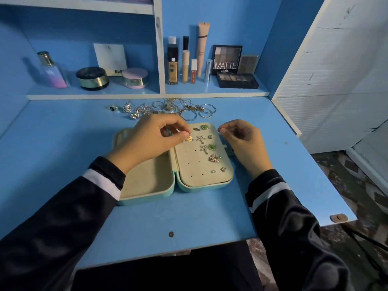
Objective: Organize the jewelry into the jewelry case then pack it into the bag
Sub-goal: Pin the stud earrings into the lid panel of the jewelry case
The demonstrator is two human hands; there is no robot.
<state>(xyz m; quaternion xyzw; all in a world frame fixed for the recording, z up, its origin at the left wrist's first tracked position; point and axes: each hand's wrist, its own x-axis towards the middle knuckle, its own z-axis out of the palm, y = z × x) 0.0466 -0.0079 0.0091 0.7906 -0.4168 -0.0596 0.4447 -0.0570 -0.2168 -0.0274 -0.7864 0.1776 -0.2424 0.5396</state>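
Observation:
An open teal jewelry case point(147, 198) with cream lining lies on the blue desk. Its right half is a perforated earring panel point(195, 164) carrying several earrings, among them starfish point(201, 139), green stones point(205, 127) and a bow point(214, 158). My left hand point(151, 139) reaches over the case and pinches a small gold earring point(189, 139) at the panel's upper left. My right hand point(243, 141) hovers at the case's right edge, thumb and forefinger pinched together; whether something tiny sits between them I cannot tell. A pile of loose rings, bangles and chains point(168, 109) lies behind the case.
A low shelf behind the desk holds a perfume bottle point(52, 70), powder jars point(92, 78), foundation tubes point(173, 66) and eyeshadow palettes point(237, 80). A white louvred door point(336, 80) stands to the right. The desk's right edge point(315, 164) drops to a patterned floor. No bag is in view.

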